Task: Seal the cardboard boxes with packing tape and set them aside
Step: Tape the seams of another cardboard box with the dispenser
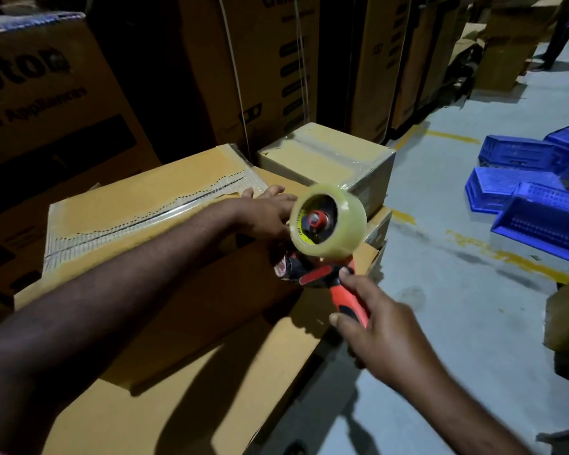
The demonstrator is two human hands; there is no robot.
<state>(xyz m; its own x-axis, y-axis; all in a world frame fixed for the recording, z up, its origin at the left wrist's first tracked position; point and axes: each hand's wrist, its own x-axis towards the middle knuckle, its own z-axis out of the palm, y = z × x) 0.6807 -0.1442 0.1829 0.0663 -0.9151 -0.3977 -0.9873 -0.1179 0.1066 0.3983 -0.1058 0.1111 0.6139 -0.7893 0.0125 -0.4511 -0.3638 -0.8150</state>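
Observation:
A red and black tape dispenser [319, 274] carries a roll of clear tape [337, 221]. My right hand [378, 326] grips its red handle and holds it above the near cardboard box [184, 323]. My left hand [266, 211] reaches across, fingers stretched flat on the right end of a taped box [119, 205] just behind the roll. A strip of old clear tape [138, 221] runs along that box's top seam. Behind it sits a smaller box wrapped in clear tape [329, 156].
Tall printed cartons [56, 103] stand stacked at the left and back. Blue plastic crates [536, 198] lie on the grey floor at the right, near yellow floor lines [493, 254]. Another carton corner [565, 320] shows at the right edge. A person's legs [562, 34] are far back.

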